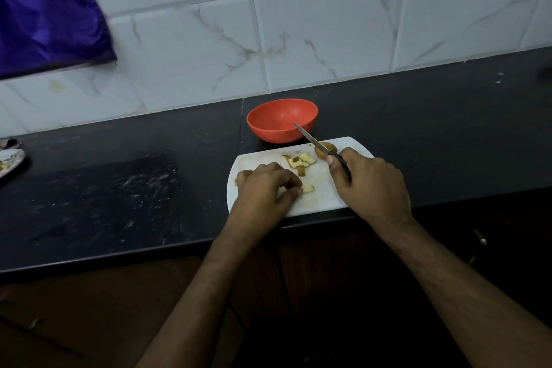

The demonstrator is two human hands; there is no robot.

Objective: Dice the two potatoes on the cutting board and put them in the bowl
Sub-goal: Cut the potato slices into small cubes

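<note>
The right hand is gripping a knife pointing toward eleven o'clock; the left hand is curling over potato pieces on the cutting board.

Orange-red bowl, plain, no pattern. White cutting board with faint brownish stains. Pale yellow potato pieces with brown skin edges; brown whole potato behind them. Silver knife blade, black handle. Black worktop with whitish dusty scratches and smears. White wall tiles with thin grey marble veins and grey joints. Shiny deep purple cloth at upper left. Dark brown cabinet front below.
</note>
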